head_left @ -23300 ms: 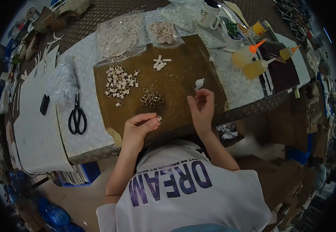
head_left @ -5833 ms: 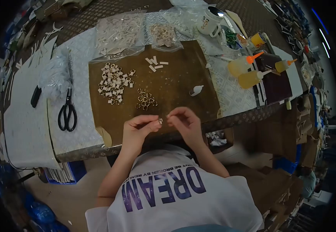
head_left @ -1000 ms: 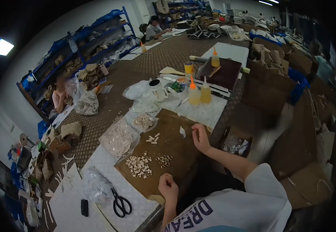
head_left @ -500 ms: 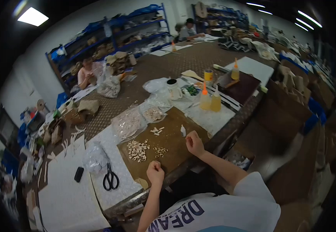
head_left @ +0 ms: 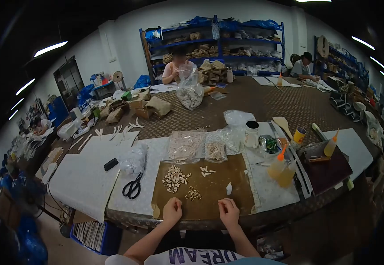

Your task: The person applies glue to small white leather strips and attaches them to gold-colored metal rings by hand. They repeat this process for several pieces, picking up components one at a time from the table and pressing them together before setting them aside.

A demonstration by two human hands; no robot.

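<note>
Both hands are at the front edge of a brown mat (head_left: 218,176). My left hand (head_left: 172,210) is closed near the mat's front left; whatever its fingers hold, if anything, is too small to name. My right hand (head_left: 229,211) is closed too, just below a small white bottle (head_left: 229,188), and its fingertips show nothing I can make out. Between and beyond the hands lie a small pile of gold-coloured rings (head_left: 193,193), a larger pile of pale small pieces (head_left: 174,179) and a few white strips (head_left: 207,171).
Black scissors (head_left: 132,187) and a black object (head_left: 111,164) lie left of the mat. Bags of pale pieces (head_left: 185,146) are behind it. Yellow glue bottles (head_left: 286,175), a white mug (head_left: 251,134) and metal rulers (head_left: 294,165) stand or lie right. Two people sit across the table.
The head view has turned and levelled, so the table now appears straight on. Both hands remain closed near the mat's front edge; the piles look the same.
</note>
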